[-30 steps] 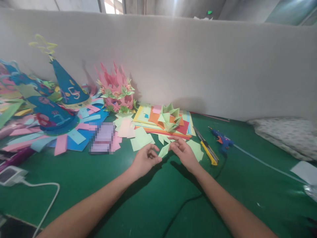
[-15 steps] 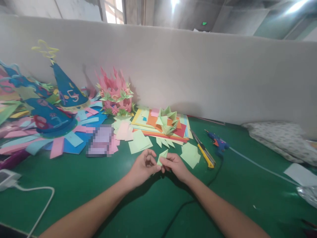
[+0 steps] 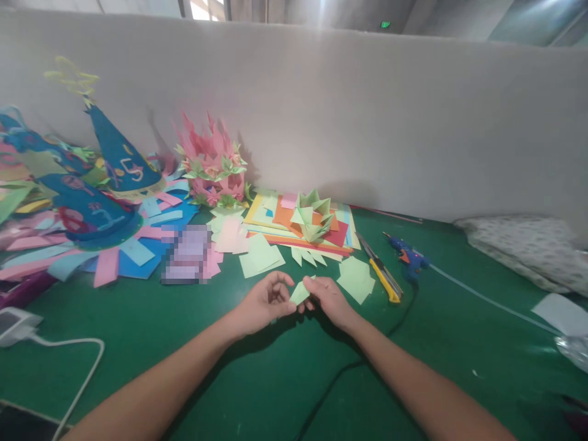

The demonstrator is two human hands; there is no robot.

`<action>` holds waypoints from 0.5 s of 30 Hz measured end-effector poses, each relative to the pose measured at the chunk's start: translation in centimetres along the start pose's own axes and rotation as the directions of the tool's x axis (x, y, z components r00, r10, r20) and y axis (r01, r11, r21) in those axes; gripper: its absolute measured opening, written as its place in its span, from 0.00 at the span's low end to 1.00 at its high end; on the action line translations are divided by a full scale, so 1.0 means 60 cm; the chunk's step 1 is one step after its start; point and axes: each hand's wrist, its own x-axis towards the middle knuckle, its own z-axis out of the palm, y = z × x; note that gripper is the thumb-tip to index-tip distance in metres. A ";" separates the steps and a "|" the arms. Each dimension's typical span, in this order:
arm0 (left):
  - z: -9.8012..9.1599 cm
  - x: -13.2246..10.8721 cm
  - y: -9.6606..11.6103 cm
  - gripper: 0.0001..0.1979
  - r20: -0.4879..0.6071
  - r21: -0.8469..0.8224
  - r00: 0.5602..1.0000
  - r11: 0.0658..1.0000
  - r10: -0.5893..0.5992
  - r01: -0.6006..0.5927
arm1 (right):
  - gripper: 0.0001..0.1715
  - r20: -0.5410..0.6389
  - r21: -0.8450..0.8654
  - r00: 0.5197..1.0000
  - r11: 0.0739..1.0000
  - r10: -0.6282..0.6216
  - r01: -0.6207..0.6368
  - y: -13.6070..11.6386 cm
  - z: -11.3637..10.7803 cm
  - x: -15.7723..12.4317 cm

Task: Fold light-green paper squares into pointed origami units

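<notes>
A small light-green paper piece [image 3: 300, 292] is pinched between both hands above the green table [image 3: 257, 380]. My left hand [image 3: 264, 302] grips its left side with curled fingers. My right hand [image 3: 329, 300] pinches its right side. Just beyond lie loose light-green paper squares [image 3: 356, 278] and several green folded points [image 3: 307, 257]. A folded green paper flower [image 3: 313, 215] sits on a stack of coloured paper sheets [image 3: 285, 223].
A yellow utility knife [image 3: 382, 277] and a blue glue gun [image 3: 408, 255] with its black cord lie to the right. Blue paper cone hats [image 3: 117, 156], a pink paper crown [image 3: 211, 162] and paper strips fill the left. A white charger [image 3: 13, 323] and a patterned cloth [image 3: 523, 245] flank the table.
Both hands came together on the green paper piece and lifted it slightly toward me; the fingers have shifted their pinch on it. The view has bobbed a little.
</notes>
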 end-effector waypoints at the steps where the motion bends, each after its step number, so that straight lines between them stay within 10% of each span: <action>1: -0.002 0.000 0.000 0.27 -0.003 0.008 1.000 1.000 -0.008 0.008 | 0.32 0.000 0.006 1.000 1.000 0.001 -0.001 0.001 -0.001 0.000; 15: -0.006 0.002 -0.008 0.20 -0.142 0.207 0.987 0.977 0.075 -0.044 | 0.20 -0.028 -0.016 0.999 1.000 -0.023 0.022 0.000 0.004 0.004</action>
